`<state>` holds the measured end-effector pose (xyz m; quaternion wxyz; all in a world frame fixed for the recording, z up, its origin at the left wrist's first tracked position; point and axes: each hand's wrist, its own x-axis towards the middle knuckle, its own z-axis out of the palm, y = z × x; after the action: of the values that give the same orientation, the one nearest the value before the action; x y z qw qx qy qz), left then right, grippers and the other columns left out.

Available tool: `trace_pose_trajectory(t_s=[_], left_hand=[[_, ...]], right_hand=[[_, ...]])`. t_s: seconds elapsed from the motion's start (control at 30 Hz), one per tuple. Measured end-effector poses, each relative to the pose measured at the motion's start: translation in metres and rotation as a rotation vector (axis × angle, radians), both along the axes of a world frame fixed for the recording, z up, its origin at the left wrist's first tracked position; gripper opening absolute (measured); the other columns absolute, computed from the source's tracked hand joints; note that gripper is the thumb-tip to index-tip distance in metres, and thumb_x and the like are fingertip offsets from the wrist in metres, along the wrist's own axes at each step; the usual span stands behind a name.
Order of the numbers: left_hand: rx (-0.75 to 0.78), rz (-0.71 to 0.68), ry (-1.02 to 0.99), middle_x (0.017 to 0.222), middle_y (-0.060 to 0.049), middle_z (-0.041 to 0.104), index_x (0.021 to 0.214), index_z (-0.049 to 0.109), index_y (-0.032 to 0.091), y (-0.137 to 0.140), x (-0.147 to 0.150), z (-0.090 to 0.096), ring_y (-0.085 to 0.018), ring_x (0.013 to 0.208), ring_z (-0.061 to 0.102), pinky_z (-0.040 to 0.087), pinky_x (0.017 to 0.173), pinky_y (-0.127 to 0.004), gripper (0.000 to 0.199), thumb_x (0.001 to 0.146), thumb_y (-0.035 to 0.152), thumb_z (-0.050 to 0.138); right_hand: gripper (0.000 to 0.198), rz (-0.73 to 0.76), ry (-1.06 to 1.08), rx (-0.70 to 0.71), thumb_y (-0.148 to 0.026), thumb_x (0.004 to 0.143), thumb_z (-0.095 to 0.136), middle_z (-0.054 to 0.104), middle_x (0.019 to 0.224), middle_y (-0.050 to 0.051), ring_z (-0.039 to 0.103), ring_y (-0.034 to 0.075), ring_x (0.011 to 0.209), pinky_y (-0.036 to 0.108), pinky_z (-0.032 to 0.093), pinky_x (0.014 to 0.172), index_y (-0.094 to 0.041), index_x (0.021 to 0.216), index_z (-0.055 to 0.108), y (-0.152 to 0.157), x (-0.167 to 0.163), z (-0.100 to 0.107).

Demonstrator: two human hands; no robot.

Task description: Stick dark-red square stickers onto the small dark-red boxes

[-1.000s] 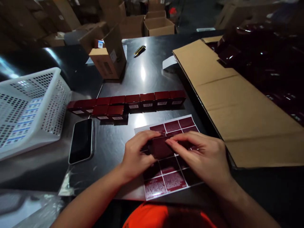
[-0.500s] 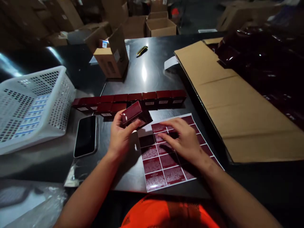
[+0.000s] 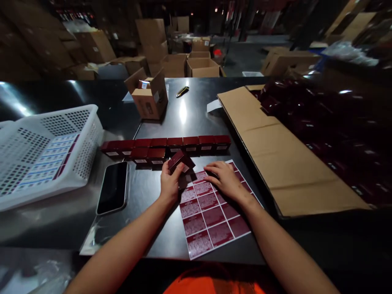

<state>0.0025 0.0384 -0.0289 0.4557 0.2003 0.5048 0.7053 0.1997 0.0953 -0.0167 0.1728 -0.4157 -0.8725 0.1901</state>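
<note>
My left hand [image 3: 170,182] grips a small dark-red box [image 3: 180,160], tilted, between thumb and fingers. It is over the upper left corner of a sticker sheet [image 3: 216,216] printed with dark-red labels in a grid. My right hand [image 3: 225,177] hovers over or rests on the sheet's upper part. Its thumb and forefinger are a little apart, and I see nothing between them. Just beyond the hands stands a row of dark-red boxes [image 3: 175,143] with small white labels. Two more boxes [image 3: 156,155] sit in front of that row.
A phone [image 3: 112,188] lies left of the sheet, beside a white perforated basket [image 3: 87,157] holding flat packs. Farther back are an open carton [image 3: 147,102] and a yellow-black utility knife [image 3: 183,91]. A large carton flap [image 3: 284,159] and many dark-red packages [image 3: 321,134] fill the right.
The view has tipped up, showing more background. My left hand has brought the box closer to the sheet. My right hand's thumb and fingers have drawn nearer each other near the sheet's top.
</note>
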Motion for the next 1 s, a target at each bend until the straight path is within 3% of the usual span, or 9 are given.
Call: trace_pose_trajectory(t_s=[0.17, 0.57, 0.83, 1.0], left_hand=[[-0.008, -0.014, 0.019, 0.093, -0.001, 0.069, 0.106, 0.060, 0.020, -0.003, 0.001, 0.001, -0.013, 0.077, 0.065, 0.051, 0.073, -0.025, 0.056, 0.064, 0.046, 0.086], [-0.016, -0.037, 0.103, 0.090, 0.000, 0.068, 0.103, 0.060, 0.020, -0.005, 0.002, 0.002, -0.013, 0.077, 0.062, 0.050, 0.073, -0.024, 0.055, 0.063, 0.047, 0.085], [-0.014, -0.034, 0.143, 0.093, 0.000, 0.068, 0.104, 0.059, 0.020, -0.003, 0.000, -0.002, -0.013, 0.080, 0.063, 0.050, 0.076, -0.025, 0.052, 0.066, 0.046, 0.083], [-0.015, -0.047, 0.146, 0.091, -0.001, 0.068, 0.103, 0.060, 0.020, -0.003, 0.002, 0.001, -0.014, 0.079, 0.063, 0.051, 0.073, -0.025, 0.051, 0.066, 0.046, 0.083]], right_hand=[[0.033, 0.007, -0.046, 0.026, -0.033, 0.089, 0.072, 0.066, 0.120, 0.010, 0.057, 0.028, 0.116, 0.048, 0.037, 0.098, -0.020, 0.119, 0.067, -0.007, -0.005, 0.005], [0.025, -0.011, -0.014, 0.101, -0.038, 0.085, 0.075, 0.069, 0.106, 0.006, 0.059, 0.027, 0.106, 0.048, 0.037, 0.094, -0.021, 0.101, 0.069, -0.010, -0.008, 0.005], [0.029, -0.061, 0.116, 0.123, -0.029, 0.078, 0.081, 0.070, 0.098, 0.008, 0.060, 0.025, 0.097, 0.039, 0.049, 0.090, -0.019, 0.106, 0.076, -0.012, -0.008, -0.004], [0.019, -0.081, 0.169, 0.088, -0.025, 0.078, 0.082, 0.072, 0.101, 0.007, 0.061, 0.025, 0.100, 0.040, 0.048, 0.092, -0.022, 0.097, 0.078, -0.013, -0.008, -0.008]])
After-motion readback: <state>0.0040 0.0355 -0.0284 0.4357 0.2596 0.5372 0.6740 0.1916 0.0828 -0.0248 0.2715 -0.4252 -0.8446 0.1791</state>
